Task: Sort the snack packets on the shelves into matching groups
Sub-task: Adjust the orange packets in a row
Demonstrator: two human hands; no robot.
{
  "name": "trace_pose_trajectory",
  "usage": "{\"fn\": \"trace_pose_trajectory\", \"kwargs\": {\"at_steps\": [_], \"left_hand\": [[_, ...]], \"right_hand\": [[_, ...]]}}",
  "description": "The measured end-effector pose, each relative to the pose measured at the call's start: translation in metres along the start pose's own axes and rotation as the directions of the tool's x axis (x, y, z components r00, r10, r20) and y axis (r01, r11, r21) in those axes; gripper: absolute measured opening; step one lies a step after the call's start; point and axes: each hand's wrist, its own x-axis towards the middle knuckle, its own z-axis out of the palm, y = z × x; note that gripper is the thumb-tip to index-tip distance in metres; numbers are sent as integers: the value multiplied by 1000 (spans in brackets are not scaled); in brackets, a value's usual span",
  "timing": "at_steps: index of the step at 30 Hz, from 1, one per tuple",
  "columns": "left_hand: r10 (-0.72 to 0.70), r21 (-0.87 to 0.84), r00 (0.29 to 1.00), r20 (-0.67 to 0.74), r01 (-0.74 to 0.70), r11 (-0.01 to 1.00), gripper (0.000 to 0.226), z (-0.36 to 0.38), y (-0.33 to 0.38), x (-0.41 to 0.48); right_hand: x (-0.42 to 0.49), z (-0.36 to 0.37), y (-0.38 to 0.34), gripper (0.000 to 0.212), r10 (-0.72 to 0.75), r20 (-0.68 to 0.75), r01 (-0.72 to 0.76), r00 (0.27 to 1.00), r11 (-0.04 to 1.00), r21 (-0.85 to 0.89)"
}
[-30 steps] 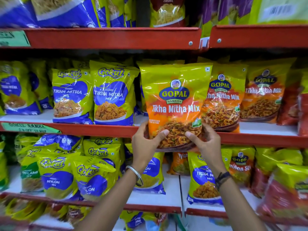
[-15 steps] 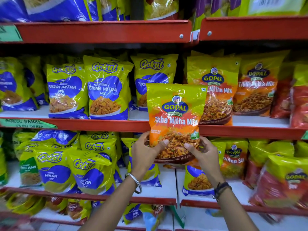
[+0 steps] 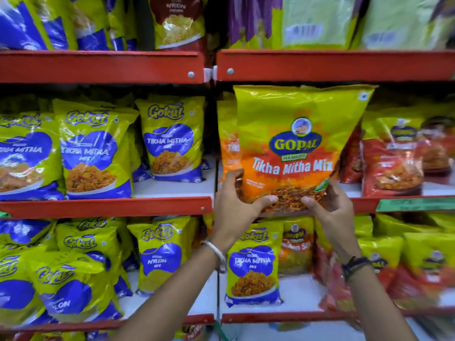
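Observation:
I hold a yellow-and-orange Gopal Tikha Mitha Mix packet [image 3: 299,148] upright by its bottom edge. My left hand [image 3: 236,203] grips its lower left corner and my right hand [image 3: 330,207] its lower right corner. The packet stands in front of the right bay of the middle shelf [image 3: 364,203], covering another orange Gopal packet [image 3: 227,143] behind it. Yellow-and-blue Gokul Tikha Mitha packets [image 3: 172,141] fill the left bay of that shelf. One Gokul Tikha Mitha Mix packet [image 3: 253,267] stands on the lower right shelf, below my hands.
Red-and-yellow Gopal packets [image 3: 394,156] stand to the right on the middle shelf. Gokul Nylon Sev packets [image 3: 160,254] crowd the lower left shelf. The top shelf [image 3: 320,66] carries blue, maroon and pale green packets. A green price tag [image 3: 416,205] sits on the shelf lip.
Both hands have carried the Gopal packet up and to the right, from in front of the shelf lip to the right bay. The camera has moved closer and shifted right.

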Motion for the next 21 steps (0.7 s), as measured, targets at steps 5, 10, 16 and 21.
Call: {"fn": "trace_pose_trajectory", "kwargs": {"at_steps": [5, 10, 16, 21], "left_hand": [[98, -29, 993, 63, -97, 995, 79, 82, 15, 26], [88, -56, 991, 101, -83, 995, 76, 138, 9, 34], [-30, 58, 993, 116, 23, 998, 76, 163, -6, 35], [-54, 226, 990, 127, 24, 974, 70, 180, -17, 55]], "right_hand": [[43, -67, 8, 62, -3, -39, 3, 999, 1000, -5], [75, -104, 38, 38, -3, 2, 3, 1000, 997, -71], [89, -115, 72, 61, 67, 92, -53, 994, 989, -140], [102, -114, 81, 59, 112, 80, -90, 990, 967, -240]]}}
